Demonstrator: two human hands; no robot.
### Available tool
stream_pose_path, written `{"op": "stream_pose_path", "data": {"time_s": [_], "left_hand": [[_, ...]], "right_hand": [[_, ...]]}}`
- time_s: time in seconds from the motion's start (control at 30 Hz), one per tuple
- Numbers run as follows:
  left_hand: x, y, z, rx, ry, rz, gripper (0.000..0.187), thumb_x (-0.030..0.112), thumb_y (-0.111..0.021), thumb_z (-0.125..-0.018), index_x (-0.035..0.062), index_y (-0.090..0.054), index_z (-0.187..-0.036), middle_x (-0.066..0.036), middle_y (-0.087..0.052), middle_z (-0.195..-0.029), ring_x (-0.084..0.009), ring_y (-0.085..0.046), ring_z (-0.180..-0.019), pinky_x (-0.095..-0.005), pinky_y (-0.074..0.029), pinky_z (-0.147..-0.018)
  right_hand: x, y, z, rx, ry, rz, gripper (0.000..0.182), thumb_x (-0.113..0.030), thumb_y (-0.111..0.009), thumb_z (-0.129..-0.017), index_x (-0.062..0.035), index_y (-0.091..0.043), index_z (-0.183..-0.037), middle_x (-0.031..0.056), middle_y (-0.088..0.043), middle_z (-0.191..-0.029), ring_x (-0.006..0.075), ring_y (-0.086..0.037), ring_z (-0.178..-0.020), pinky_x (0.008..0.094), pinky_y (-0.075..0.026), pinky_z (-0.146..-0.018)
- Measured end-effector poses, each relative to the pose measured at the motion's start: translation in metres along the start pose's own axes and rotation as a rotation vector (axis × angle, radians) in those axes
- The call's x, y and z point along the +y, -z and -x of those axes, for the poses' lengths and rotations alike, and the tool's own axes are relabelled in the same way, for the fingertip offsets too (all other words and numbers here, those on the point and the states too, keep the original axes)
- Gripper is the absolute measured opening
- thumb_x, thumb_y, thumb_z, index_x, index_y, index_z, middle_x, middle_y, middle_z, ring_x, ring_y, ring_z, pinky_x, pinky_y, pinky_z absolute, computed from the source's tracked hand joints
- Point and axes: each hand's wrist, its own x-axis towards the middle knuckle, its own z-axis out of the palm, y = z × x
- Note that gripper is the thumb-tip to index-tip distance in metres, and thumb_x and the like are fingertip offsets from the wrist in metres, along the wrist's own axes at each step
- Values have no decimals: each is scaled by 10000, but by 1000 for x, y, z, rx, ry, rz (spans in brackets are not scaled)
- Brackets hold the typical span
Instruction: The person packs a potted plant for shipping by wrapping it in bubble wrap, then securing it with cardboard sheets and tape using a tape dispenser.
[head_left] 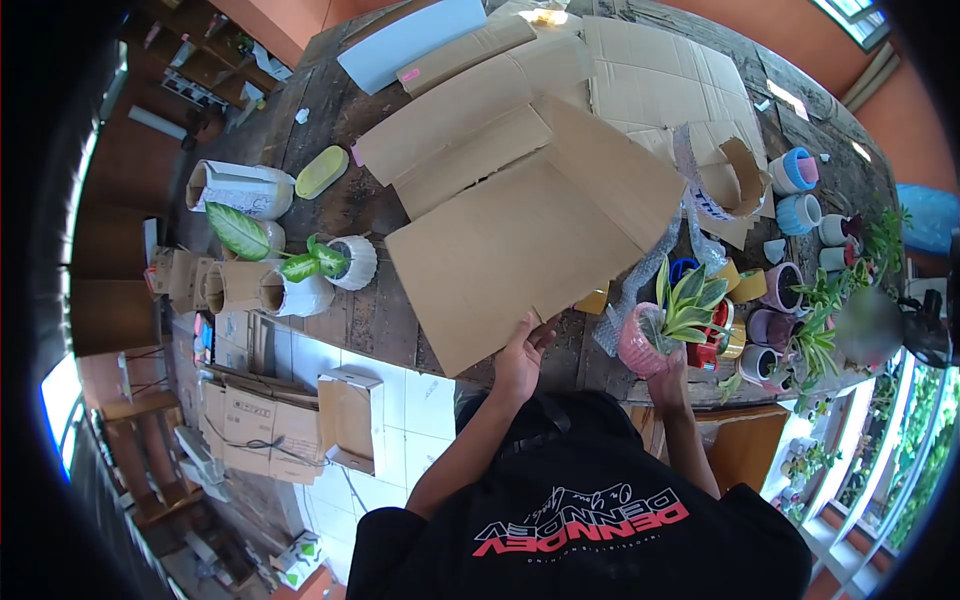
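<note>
My left hand pinches the near edge of a large folded piece of cardboard, which lies tilted over other flattened cardboard. In my right hand is a pink pot with a potted plant of long green leaves with pale edges; the fingers wrap round the pot's lower side and are partly hidden. Close to that pot are a strip of bubble wrap and rolls of tape.
White pots and a leafy plant stand at the table's left edge, near a green oblong dish. Several small potted plants crowd the right side. A cut cardboard ring lies behind the bubble wrap. Boxes sit on the floor.
</note>
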Motion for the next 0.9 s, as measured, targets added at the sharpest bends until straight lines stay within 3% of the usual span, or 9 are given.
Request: {"op": "stream_pose_path", "data": {"time_s": [0.27, 0.43, 0.6, 0.7, 0.8, 0.9], "left_hand": [[9, -22, -9, -56, -13, -58, 270, 167, -589, -1000, 62, -564, -1248, -65, -662, -1174, -207, -650, -1072, -378, -522, -943], [34, -53, -32, -213, -62, -199, 316, 158, -586, -1000, 47, -540, -1293, -93, -648, -1212, -225, -645, -1100, -400, -526, -956], [35, -124, -104, -266, 41, -230, 433, 180, -635, -976, 9, -494, -1348, -155, -565, -1350, -270, -596, -1214, -403, -504, -1003], [35, -160, -151, -481, -118, -815, 585, 268, -740, -897, -7, -488, -1348, -182, -537, -1386, -322, -557, -1265, -434, -463, -1040], [28, -111, -207, -306, -509, -1531, 836, 314, -831, -760, -10, -412, -1407, -231, -478, -1412, -385, -506, -1296, -462, -377, -1119], [31, -62, -227, 517, -336, -1538, 820, 344, -845, -708, 73, -455, -1376, -206, -501, -1380, -377, -491, -1276, -526, -392, -1065]], "right_hand": [[6, 10, 10, 62, 12, -47, 698, -402, -519, -1027, -45, -186, -1526, 165, -391, -1481, 299, -425, -1386, 490, -359, -1151], [-7, 2, 14, 127, -20, -11, 876, -511, -654, -923, -24, -221, -1508, 152, -412, -1461, 283, -446, -1365, 464, -372, -1144], [-22, -11, 16, 192, -53, 47, 1086, -629, -757, -782, -15, -230, -1506, 132, -420, -1458, 265, -453, -1360, 442, -378, -1141], [-15, -7, 18, 231, -58, 14, 1064, -612, -751, -798, -18, -228, -1509, 130, -426, -1456, 266, -459, -1356, 438, -381, -1139], [-12, -4, 16, 261, -79, 31, 1039, -599, -744, -813, -21, -231, -1508, 132, -430, -1454, 268, -464, -1352, 438, -385, -1137], [-10, 1, 13, 238, -83, 24, 1012, -588, -737, -826, -25, -239, -1503, 134, -434, -1452, 269, -471, -1347, 437, -391, -1132]]}}
